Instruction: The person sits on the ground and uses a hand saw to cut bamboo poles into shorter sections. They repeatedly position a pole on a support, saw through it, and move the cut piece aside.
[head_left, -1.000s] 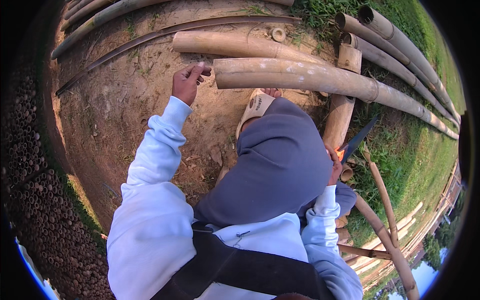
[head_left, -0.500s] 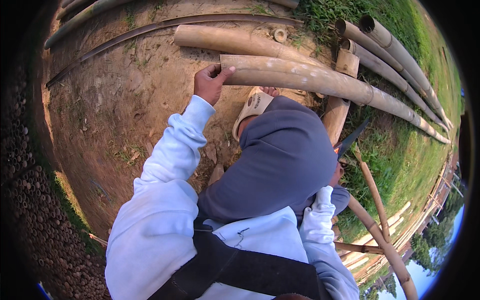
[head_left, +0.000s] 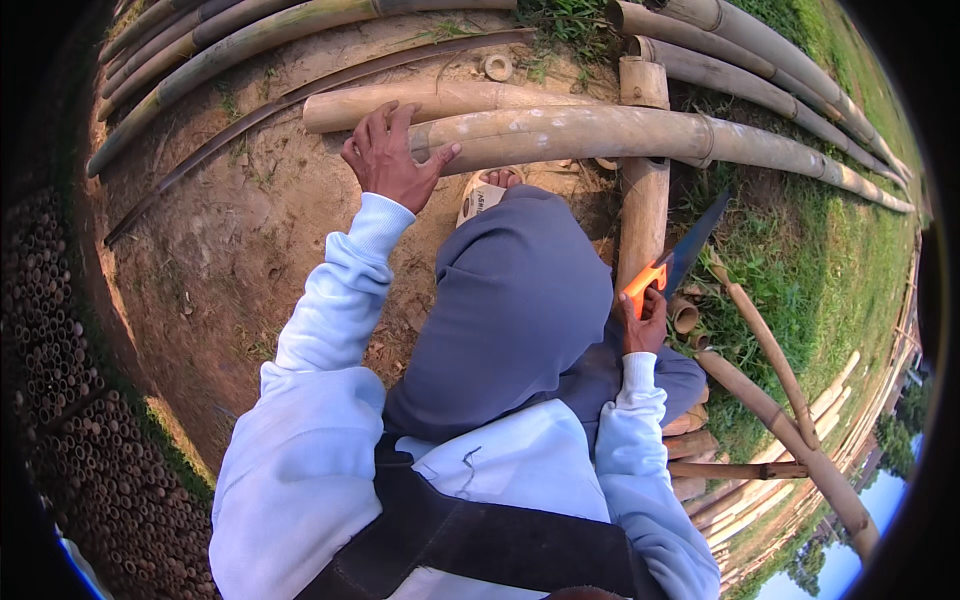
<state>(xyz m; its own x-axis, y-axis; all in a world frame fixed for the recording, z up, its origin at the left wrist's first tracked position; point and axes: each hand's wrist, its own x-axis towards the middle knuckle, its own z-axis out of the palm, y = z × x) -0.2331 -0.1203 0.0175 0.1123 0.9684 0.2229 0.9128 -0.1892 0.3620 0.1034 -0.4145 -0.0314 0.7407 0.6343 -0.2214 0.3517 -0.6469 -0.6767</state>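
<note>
1. Sleeves first: pale blue, coming up from the lower edge, with a grey-blue bent knee (head_left: 520, 300) between them.
2. Right hand (head_left: 643, 325) sits low beside that knee, fingers wrapped tight round the orange handle of a saw (head_left: 680, 260); the dark blade slants up and away to the right, over the grass (head_left: 810, 270).
3. Just beyond the saw, a short upright log (head_left: 642, 190) stands under the pole, with small cut stubs by its foot.
4. A sandalled foot (head_left: 487, 195) shows past the knee, on bare dirt (head_left: 230, 250) (toes just under the pole).
5. Left hand (head_left: 392, 158) is stretched forward, fingers spread, palm down on the near end of the thick pole (head_left: 600, 130); the thumb hooks over its side.
6. That pole lies crosswise, running right into the grass. A shorter pole (head_left: 440, 100) lies touching it on the far side.
7. Farther off, more bamboo (head_left: 250, 40) lies in long rows, and a stack of cut tube ends (head_left: 60, 330) fills the left rim.
</note>
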